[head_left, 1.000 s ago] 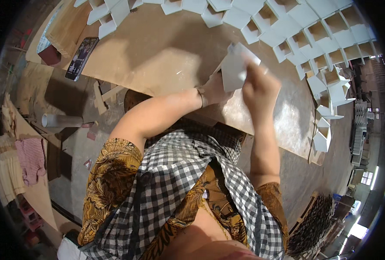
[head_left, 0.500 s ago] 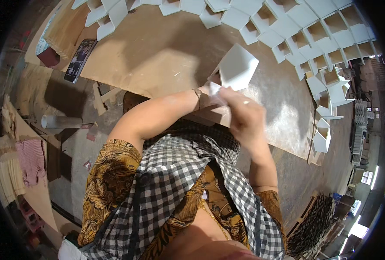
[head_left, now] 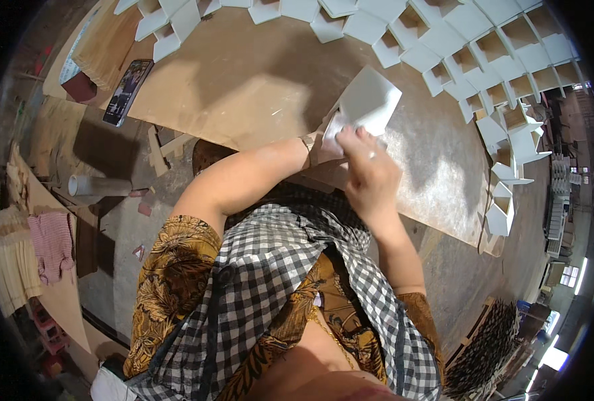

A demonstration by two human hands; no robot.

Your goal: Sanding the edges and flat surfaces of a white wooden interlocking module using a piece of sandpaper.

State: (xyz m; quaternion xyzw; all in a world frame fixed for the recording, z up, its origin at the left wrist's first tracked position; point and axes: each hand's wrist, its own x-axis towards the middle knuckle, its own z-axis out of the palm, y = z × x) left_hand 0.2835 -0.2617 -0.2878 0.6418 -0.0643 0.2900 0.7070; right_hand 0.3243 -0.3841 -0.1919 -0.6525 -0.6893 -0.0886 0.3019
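Observation:
A white angular box (head_left: 372, 100), like those lining the table's far edge, is tilted in front of me over the tabletop. My left hand (head_left: 325, 138) reaches to its near left side and seems to hold it; its fingers are mostly hidden behind my right hand and the white material. A band circles the left wrist. Over the box's near end, my right hand (head_left: 374, 170) is closed, fingertips pressed on a thin white piece (head_left: 335, 130), slightly blurred. Whether that piece is cloth or paper I cannot tell.
Joined rows of white open boxes (head_left: 467, 63) curve along the far and right sides of the brown tabletop (head_left: 243, 100). A phone (head_left: 128, 92) leans beside stacked wood panels (head_left: 103, 50) at left. A pale tube (head_left: 99, 186) and wood scraps (head_left: 170, 150) lie farther left.
My right hand has shifted slightly up and left along the box's near end, with the white piece under its fingers. The left arm and the box stay nearly in place.

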